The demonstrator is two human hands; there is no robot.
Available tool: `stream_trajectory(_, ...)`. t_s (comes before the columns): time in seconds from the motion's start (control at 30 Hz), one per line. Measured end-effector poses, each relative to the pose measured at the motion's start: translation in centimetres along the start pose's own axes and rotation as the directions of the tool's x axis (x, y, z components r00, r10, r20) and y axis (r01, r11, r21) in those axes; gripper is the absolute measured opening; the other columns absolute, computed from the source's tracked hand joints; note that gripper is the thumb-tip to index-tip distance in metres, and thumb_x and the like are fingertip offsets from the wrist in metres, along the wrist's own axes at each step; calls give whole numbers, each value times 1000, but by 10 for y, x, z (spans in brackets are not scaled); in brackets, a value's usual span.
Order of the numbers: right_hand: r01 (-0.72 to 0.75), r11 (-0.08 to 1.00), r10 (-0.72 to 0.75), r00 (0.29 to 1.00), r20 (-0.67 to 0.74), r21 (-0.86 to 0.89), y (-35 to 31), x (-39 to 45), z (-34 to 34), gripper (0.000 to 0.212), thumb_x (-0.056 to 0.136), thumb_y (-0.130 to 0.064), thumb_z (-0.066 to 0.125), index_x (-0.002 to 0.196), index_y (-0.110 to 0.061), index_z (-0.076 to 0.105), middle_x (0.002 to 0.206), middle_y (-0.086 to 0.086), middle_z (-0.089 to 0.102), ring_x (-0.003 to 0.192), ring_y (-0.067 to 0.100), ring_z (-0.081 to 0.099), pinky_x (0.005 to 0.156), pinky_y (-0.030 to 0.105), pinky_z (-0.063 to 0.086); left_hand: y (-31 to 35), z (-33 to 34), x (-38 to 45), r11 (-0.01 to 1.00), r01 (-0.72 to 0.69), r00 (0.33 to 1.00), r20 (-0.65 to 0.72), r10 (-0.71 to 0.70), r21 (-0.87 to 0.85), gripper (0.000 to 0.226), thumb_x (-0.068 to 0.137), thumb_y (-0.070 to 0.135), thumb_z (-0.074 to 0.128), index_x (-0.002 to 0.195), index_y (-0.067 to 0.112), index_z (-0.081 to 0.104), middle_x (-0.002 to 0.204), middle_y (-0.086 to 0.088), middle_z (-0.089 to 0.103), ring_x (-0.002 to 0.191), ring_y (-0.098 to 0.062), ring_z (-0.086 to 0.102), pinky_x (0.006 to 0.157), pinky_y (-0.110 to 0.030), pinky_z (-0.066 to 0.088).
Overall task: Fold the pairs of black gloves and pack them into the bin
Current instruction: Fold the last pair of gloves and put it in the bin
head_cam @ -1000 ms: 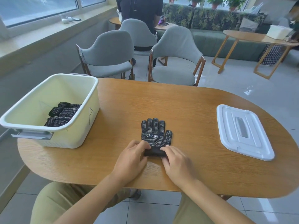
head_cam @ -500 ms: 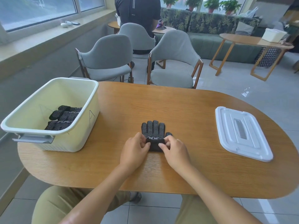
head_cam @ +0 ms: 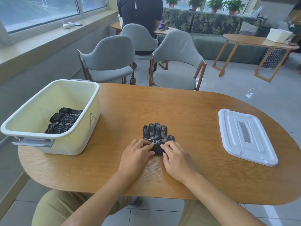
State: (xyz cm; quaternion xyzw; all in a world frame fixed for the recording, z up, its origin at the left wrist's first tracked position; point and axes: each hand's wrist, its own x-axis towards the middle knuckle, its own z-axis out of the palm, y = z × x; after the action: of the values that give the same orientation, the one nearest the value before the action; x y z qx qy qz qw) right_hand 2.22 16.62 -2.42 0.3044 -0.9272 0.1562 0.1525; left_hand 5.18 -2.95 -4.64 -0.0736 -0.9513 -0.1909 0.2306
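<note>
At far left, bin: cream rectangular plastic bin [head_cam: 53,111] with grey latch, lid off, on the oval wooden counter [head_cam: 187,111] close to its left edge.
Bin contents: folded black dotted gloves [head_cam: 65,120] already inside; count unclear, looks like more than one pair.
Left hand: left hand [head_cam: 136,153] with fingers curled, pinching the rolled cuff end of the black dotted knit glove pair [head_cam: 155,136].
Glove pair: flat at centre of the counter, fingers pointing away, cuff end turned up toward the printed label.
Right hand: right hand [head_cam: 176,158] grips the same fold from the other side, fingertips bent onto the cloth.
Lid: white rectangular plastic lid [head_cam: 246,135] lying flat at right, well apart from the gloves.
Progress: judged part done; this fold is only begun, and packing it remains.
Room: bare wood between gloves and bin; bin wall must be cleared. Near counter edge lies just behind the wrists.
</note>
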Motion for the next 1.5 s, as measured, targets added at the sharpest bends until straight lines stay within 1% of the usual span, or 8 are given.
stream_trajectory(0.17, 64, 998, -62, 996, 63, -17, 6, 1, 3, 35, 91, -14, 59, 126, -11, 61, 128, 1, 56, 113, 19, 52, 95, 31, 50, -7, -5, -2, 997, -75, 992, 99, 74, 11, 46, 89, 48, 66, 124, 19, 66, 119, 7, 61, 100, -18, 57, 79, -33, 54)
stream_trajectory(0.43, 74, 997, -74, 996, -53, -7, 4, -4, 7, 27, 86, -6, 66, 114, -8, 68, 118, 3, 66, 109, 22, 58, 90, 37, 53, -2, -5, 0, 970, -195, 981, 21, 194, 145, 18, 91, 27, 60, 106, 19, 68, 109, 7, 64, 89, -20, 57, 67, -36, 54)
stream_trajectory(0.67, 83, 996, -81, 994, -71, 24, -1, -22, 5, 29, 86, -8, 67, 115, -9, 66, 119, 2, 66, 116, 22, 55, 94, 37, 50, 3, -14, -16, 967, -221, 975, 4, 222, 125, 14, 95, 27, 59, 103, 19, 68, 104, 7, 66, 86, -18, 58, 66, -33, 53)
stream_trajectory(0.83, 14, 994, -14, 1000, 0, 112, -4, -22, 2, 35, 88, -19, 68, 122, -15, 60, 116, -5, 62, 113, 14, 53, 97, 31, 46, 4, -15, -20, 992, -118, 993, 15, 117, 42, 16, 95, 28, 61, 108, 21, 66, 100, 8, 65, 86, -17, 58, 70, -31, 52)
stream_trajectory(0.97, -198, 934, 188, 980, 64, 298, -4, -9, -6, 28, 93, -29, 65, 120, -21, 60, 102, -9, 56, 100, 10, 55, 83, 19, 38, 6, -21, -10, 998, 36, 998, 59, -33, -49, 16, 98, 35, 59, 111, 26, 61, 94, 13, 64, 87, -12, 56, 66, -31, 51)
stream_trajectory(1.17, -363, 865, 324, 931, 167, 346, 1, 20, -9, 26, 95, -40, 60, 117, -26, 59, 108, -2, 66, 103, 14, 59, 82, 25, 44, 2, -18, 16, 933, 291, 954, 145, -264, -213, 14, 95, 40, 61, 103, 29, 60, 81, 14, 60, 75, -8, 56, 67, -35, 51)
stream_trajectory(1.3, -440, 836, 397, 897, 194, 327, 1, 34, -7, 26, 93, -37, 63, 114, -22, 62, 108, -2, 67, 105, 16, 61, 88, 30, 47, 0, -11, 28, 918, 334, 940, 144, -309, -213, 14, 93, 38, 64, 99, 27, 61, 75, 14, 55, 69, -9, 54, 64, -33, 50)
stream_trajectory(1.5, -367, 888, 363, 929, 69, 277, 2, 34, 5, 22, 90, -27, 68, 111, -25, 61, 109, -11, 50, 106, 11, 50, 84, 29, 46, 0, -8, 33, 937, 302, 952, 101, -288, -178, 15, 92, 35, 66, 105, 29, 62, 102, 14, 53, 78, -12, 55, 64, -33, 51)
